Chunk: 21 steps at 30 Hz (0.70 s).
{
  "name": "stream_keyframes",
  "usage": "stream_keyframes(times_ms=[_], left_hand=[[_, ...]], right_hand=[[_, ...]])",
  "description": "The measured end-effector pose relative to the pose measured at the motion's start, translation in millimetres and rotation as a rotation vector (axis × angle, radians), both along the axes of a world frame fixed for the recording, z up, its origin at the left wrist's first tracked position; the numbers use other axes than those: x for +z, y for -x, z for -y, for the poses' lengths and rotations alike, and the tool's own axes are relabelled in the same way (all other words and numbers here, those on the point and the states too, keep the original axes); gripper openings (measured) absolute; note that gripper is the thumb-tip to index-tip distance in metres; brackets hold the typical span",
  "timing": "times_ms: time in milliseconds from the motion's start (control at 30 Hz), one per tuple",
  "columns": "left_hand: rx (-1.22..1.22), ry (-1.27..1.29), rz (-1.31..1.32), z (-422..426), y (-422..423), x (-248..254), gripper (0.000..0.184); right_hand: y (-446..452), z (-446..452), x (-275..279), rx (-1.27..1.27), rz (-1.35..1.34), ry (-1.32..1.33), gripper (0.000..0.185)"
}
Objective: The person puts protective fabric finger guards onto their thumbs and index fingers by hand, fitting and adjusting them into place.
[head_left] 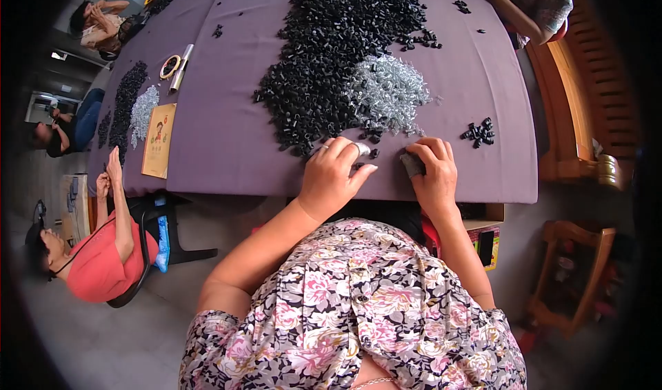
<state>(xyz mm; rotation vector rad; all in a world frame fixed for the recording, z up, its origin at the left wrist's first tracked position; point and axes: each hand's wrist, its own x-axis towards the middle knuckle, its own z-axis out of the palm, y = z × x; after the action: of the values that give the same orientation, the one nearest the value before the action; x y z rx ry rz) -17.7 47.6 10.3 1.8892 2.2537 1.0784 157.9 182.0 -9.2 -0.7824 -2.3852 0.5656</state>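
My left hand (pixel 334 177) rests at the near edge of a large heap of small black plastic pieces (pixel 331 52), fingers bent down and thumb held apart. A whitish wrap (pixel 362 149) shows by its index finger, with a few loose black pieces (pixel 374 153) beside it. To the right, my right hand (pixel 436 171) is curled over the table near its front edge. Something dark grey (pixel 412 164) shows at its thumb side; I cannot tell whether it is a thumb cover or a held thing. Small clear plastic pieces (pixel 389 90) form a pile just beyond both hands.
A small group of black pieces (pixel 478 133) lies right on the purple tablecloth (pixel 221 114). At left are a yellow booklet (pixel 158 140), a tape roll (pixel 169 66), and more black and clear piles. Several people sit around, one in a red shirt (pixel 114 262). A wooden chair (pixel 572 273) stands right.
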Motion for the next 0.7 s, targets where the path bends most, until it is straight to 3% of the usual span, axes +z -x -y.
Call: stream_keyframes(times_ms=[167,367,700], left_hand=[[-0.029,0.123,-0.029,-18.4,-1.8,3.4,0.030],[-0.061,0.209,-0.019,-29.1,4.4,-5.0,0.019],[-0.114,0.179,-0.044,-28.3,6.1,-0.3,0.014]], right_hand=[[-2.3,-1.1,1.7,0.001,-0.004,0.024,0.045],[0.2,-2.7,4.8,0.020,-0.005,0.054,0.046],[-0.1,-5.9,2.1,0.021,-0.026,0.076,0.046]])
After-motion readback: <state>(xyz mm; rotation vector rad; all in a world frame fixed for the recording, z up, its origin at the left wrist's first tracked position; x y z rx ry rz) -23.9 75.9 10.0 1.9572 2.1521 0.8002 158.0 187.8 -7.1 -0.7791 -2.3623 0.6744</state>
